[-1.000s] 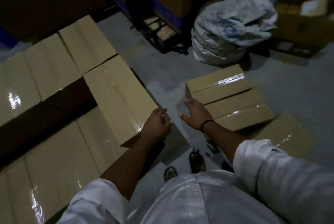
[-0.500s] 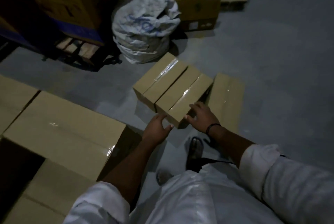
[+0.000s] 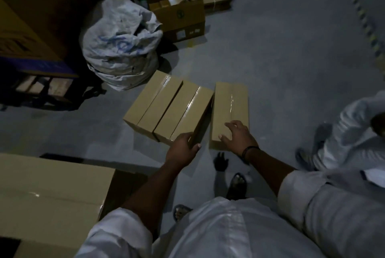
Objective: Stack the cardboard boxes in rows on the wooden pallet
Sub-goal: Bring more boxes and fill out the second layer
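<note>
Two taped cardboard boxes [image 3: 168, 109] lie side by side on the grey floor ahead of me. A third cardboard box [image 3: 230, 103] lies just to their right, lower on the floor. My left hand [image 3: 183, 150] grips the near right corner of the pair, with fingers on top and the thumb round the edge. My right hand [image 3: 237, 135] rests on the near end of the third box with its fingers spread. At the lower left are the tops of stacked cardboard boxes [image 3: 52, 193]; whatever lies beneath them is hidden.
A full white sack [image 3: 120, 45] stands behind the boxes. An open carton [image 3: 181, 18] with small boxes is further back. Large cartons sit on a wooden pallet [image 3: 41, 87] at the left. Another person in white [image 3: 354, 132] is at the right. My sandalled feet [image 3: 237, 184] stand below my hands.
The view has swung right, away from the stacked boxes. My right hand has moved from the paired boxes onto the third box. My left hand has closed on the pair's near right corner.
</note>
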Available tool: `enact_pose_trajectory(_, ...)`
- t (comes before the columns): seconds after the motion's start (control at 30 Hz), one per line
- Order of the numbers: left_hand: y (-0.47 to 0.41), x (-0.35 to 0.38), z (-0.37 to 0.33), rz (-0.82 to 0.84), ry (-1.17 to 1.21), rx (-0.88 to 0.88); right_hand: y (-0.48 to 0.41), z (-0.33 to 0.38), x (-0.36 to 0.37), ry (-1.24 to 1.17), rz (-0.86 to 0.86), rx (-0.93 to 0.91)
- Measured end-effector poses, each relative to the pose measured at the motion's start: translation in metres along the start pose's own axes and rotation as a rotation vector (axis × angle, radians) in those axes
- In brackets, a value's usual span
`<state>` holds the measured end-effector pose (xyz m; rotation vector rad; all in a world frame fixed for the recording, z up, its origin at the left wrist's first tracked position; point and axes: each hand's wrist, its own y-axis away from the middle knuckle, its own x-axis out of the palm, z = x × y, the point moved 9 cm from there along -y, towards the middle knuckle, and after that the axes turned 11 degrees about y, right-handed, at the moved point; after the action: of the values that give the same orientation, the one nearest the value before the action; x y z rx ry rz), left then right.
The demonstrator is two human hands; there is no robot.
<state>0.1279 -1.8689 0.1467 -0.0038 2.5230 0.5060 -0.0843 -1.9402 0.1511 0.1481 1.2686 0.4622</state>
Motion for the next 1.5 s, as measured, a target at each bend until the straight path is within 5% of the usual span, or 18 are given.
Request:
enact_pose_trajectory(0.77,-0.106,0.141,-0.109,0.113,-0.082,-0.108,-0.084,-0.221,-0.051,-0.292,0.036,0.232)
enact_pose_trajectory(1.5,-0.321,0.134,-0.094,0.296,-0.135,-0.133,-0.256,-0.254,-0.05,-0.195,0.118,0.344)
